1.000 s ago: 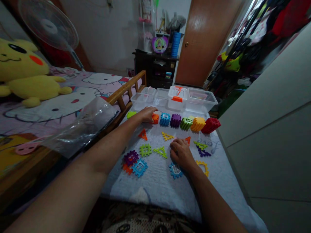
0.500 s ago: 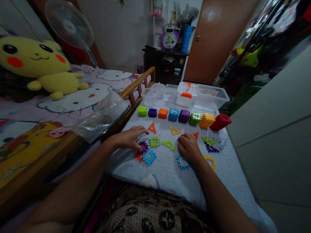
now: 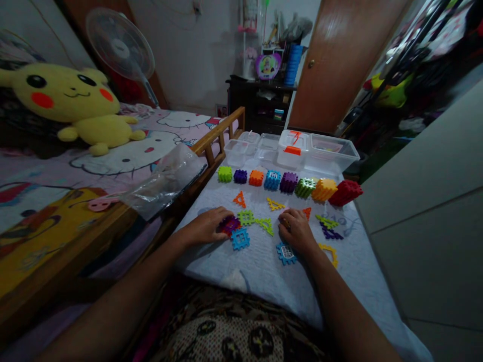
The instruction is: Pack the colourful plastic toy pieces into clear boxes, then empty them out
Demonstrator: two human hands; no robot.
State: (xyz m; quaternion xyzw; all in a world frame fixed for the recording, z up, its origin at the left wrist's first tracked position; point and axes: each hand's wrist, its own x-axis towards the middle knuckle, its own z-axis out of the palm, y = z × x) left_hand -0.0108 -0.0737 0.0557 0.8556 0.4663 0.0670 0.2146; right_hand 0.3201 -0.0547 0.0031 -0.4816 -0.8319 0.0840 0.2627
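My left hand [image 3: 209, 227] is closed around the edge of a purple notched plastic building tile [image 3: 230, 224], thumb on the near side and fingers on the far side. Orange-red bits of another piece show under that tile. A blue square tile [image 3: 240, 239] and a green square tile [image 3: 246, 217] lie right beside it, with a green triangular piece [image 3: 266, 226] farther right. My right hand [image 3: 297, 230] rests on the cloth with curled fingers; what is under them is hidden. Near it are an orange triangular piece [image 3: 307, 213] and a blue window tile [image 3: 287, 253].
Stacks of tiles sorted by colour, such as the red stack [image 3: 346, 193], stand in a row behind the loose pieces. Clear plastic boxes [image 3: 334, 153] line the table's far end. A wooden bed rail [image 3: 219, 131] and a plastic bag [image 3: 166, 178] border the left side.
My left hand has moved right and its spread fingers have closed on the purple tile. That tile lies closer to the green square now. My right hand stays in place.
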